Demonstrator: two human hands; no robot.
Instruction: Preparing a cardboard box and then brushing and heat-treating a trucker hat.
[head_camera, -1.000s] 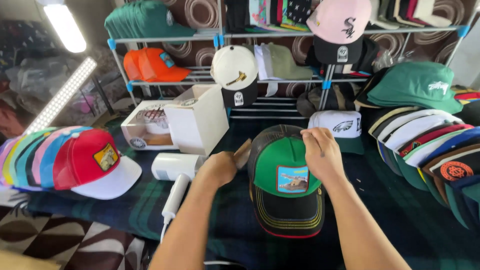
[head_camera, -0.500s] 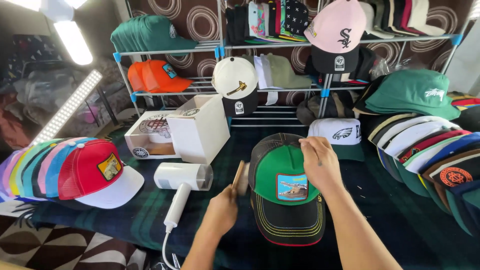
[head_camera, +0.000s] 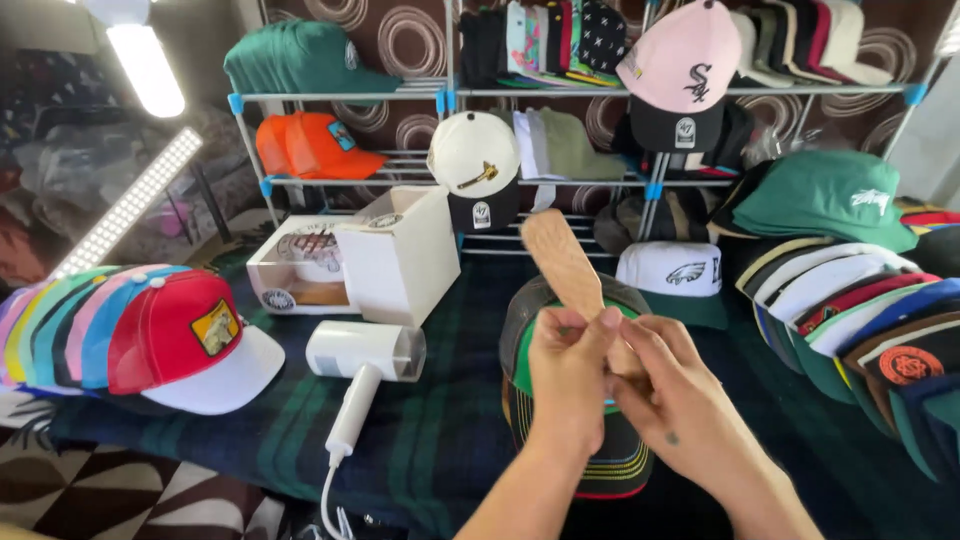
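Pale wood marks the flat paddle-shaped brush (head_camera: 562, 262) that rises tilted toward the upper left from the two hands at lower centre of the frame. The left hand (head_camera: 568, 370) is closed round the lower part of its handle, fingers curled and thumb pressed against the wood; the right hand (head_camera: 668, 400) meets it from the right, its fingers pinched on the same handle end, so both hands are clamped together on the brush. Directly below them, partly hidden by the wrists, lies a green-fronted cap (head_camera: 580, 440) with a dark striped brim, resting on the dark green plaid cloth (head_camera: 440, 440) that covers the table. Left of the hands on the cloth lies a white handheld steamer (head_camera: 362, 365) with its cord trailing to the bottom edge, and behind it stands an open white box (head_camera: 385, 265). At far left a row of nested caps ends in a red and white trucker cap (head_camera: 195, 345). Just beyond the brush tip sits a white cap with a green brim (head_camera: 672, 280). A stack of overlapping caps (head_camera: 860, 320) fills the right edge. Wire shelves (head_camera: 560, 95) across the top hold an orange cap (head_camera: 320, 148), a pink cap (head_camera: 680, 55) and others.
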